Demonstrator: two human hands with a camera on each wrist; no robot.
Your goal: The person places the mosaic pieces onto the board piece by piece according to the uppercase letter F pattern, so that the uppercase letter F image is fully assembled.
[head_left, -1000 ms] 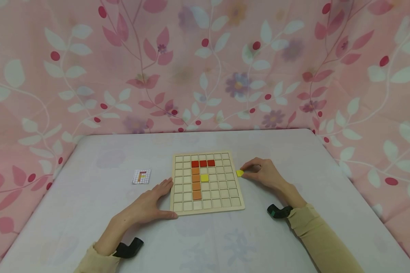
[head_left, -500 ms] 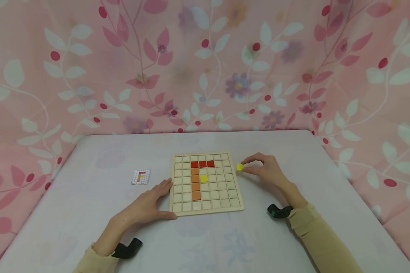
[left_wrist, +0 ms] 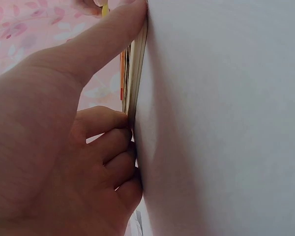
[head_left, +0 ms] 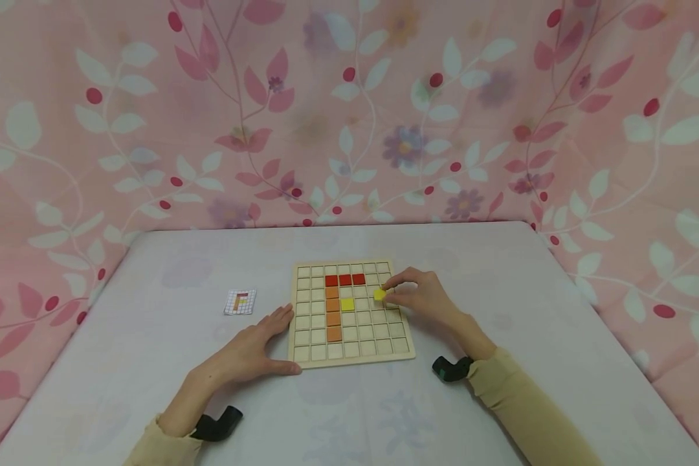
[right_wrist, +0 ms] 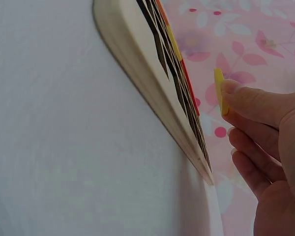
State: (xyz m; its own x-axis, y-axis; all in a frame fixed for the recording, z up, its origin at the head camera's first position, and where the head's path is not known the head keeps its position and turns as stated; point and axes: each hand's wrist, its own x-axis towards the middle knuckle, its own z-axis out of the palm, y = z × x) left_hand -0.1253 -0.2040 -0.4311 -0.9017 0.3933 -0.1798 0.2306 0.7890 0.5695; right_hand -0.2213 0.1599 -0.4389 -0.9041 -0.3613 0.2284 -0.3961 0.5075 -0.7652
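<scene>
A wooden grid board (head_left: 381, 349) lies on the table, with three red tiles (head_left: 345, 279) in a row, a column of several orange tiles (head_left: 333, 318) and one yellow tile (head_left: 347, 304) set in its squares. My right hand (head_left: 425, 294) pinches another yellow tile (head_left: 379, 294) between thumb and fingertips over the right part of the board. In the right wrist view that pinched tile (right_wrist: 220, 92) is raised off the board's surface. My left hand (head_left: 247, 349) rests at the board's left edge, thumb and fingers spread and touching it; the left wrist view shows the fingers (left_wrist: 105, 123) against the board's side.
A small pattern card (head_left: 241, 301) with a coloured grid figure lies left of the board. White cloth covers the table (head_left: 175, 362), and a pink floral curtain (head_left: 326, 116) stands behind it. Black wrist devices (head_left: 451, 369) sit under both sleeves.
Holding the yellow tile, my right hand first rose slightly beside the board, then moved left over its right-hand columns. The left hand has stayed at the board's edge.
</scene>
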